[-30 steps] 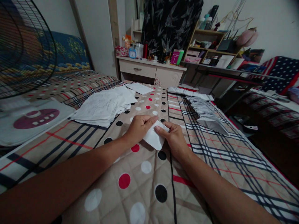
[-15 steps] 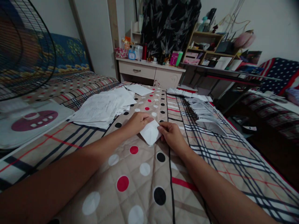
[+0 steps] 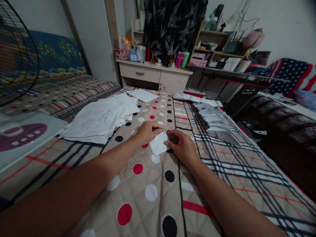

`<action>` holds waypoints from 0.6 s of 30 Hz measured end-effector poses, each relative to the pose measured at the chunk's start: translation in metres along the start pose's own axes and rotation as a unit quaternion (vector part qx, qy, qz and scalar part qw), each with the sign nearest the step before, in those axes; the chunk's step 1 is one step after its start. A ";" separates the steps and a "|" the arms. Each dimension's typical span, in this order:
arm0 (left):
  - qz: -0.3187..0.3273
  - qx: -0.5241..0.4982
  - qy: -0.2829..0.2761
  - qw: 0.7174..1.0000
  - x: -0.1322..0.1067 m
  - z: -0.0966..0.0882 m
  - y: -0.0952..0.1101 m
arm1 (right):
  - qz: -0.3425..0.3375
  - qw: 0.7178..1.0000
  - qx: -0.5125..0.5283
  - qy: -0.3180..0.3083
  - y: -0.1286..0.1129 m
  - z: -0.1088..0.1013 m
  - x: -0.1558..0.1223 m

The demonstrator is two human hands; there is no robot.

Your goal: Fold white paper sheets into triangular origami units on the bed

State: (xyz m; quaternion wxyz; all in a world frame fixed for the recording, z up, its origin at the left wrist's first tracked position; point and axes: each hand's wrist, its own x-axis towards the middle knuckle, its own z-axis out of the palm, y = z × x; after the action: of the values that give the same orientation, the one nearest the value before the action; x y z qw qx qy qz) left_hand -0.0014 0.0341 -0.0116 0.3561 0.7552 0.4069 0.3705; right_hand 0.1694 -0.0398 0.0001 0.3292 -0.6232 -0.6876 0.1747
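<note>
1. On the quilted bedspread [image 3: 153, 197], near its middle, a small white folded paper [image 3: 158, 145] is pressed flat between both hands.
2. Its upper left edge is pinched by the left hand [image 3: 147, 131], fingers drawn together on it. Its right edge is covered by the right hand [image 3: 181, 144], whose curled fingertips are clamped down on the same piece.
3. Compared with a second ago, the paper has been brought from a tilted, half-raised pose down onto the cloth, and less of it is shown between the hands. The fold is therefore judged tighter and further along.
4. A loose pile of sheets [image 3: 98, 117] is seen to the left, well apart from the hands.
5. A row of folded papers [image 3: 217, 121] is laid out along the right side of the bed, near the right hand but not touched by it.
</note>
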 end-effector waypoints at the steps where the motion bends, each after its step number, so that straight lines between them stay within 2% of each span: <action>1: -0.005 -0.022 -0.004 1.000 0.000 -0.001 0.001 | 0.002 1.000 0.019 -0.001 0.001 0.001 0.000; 8: -0.042 -0.089 -0.015 0.995 -0.003 -0.005 0.005 | 0.017 0.992 0.126 0.015 0.007 0.007 0.002; 13: -0.040 -0.154 -0.080 0.984 -0.006 -0.018 0.001 | 0.025 0.992 0.127 0.008 0.007 0.007 0.003; 18: -0.063 -0.142 -0.135 0.979 -0.006 -0.031 0.001 | 0.037 0.995 0.095 -0.010 0.003 0.004 0.002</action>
State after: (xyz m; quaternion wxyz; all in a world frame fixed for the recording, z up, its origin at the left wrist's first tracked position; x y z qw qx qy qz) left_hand -0.0300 0.0360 0.0024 0.5339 0.7129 0.3447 0.2964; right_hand 0.1688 -0.0364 -0.0046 0.3728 -0.6128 -0.6475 0.2575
